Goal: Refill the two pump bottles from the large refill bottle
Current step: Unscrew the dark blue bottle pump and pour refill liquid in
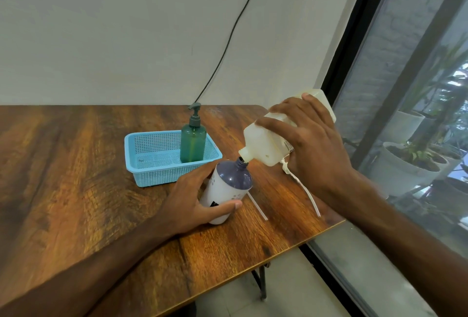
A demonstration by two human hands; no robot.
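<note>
Pouring step: right hand [311, 144] curled round the tilted refill bottle [266, 142], spout at the open neck of the purple-topped pump bottle [229, 187], 1 of 2, clasped by the left hand [195, 202] on the table [76, 164]; advised: keep mouths aligned, raise tilt slowly, avoid overflow.

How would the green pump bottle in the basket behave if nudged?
The green pump bottle is tall and narrow, so probably tippy. The blue basket has low walls reaching only its base, so may not catch it. Translucent plastic: likely light, not fragile.
</note>
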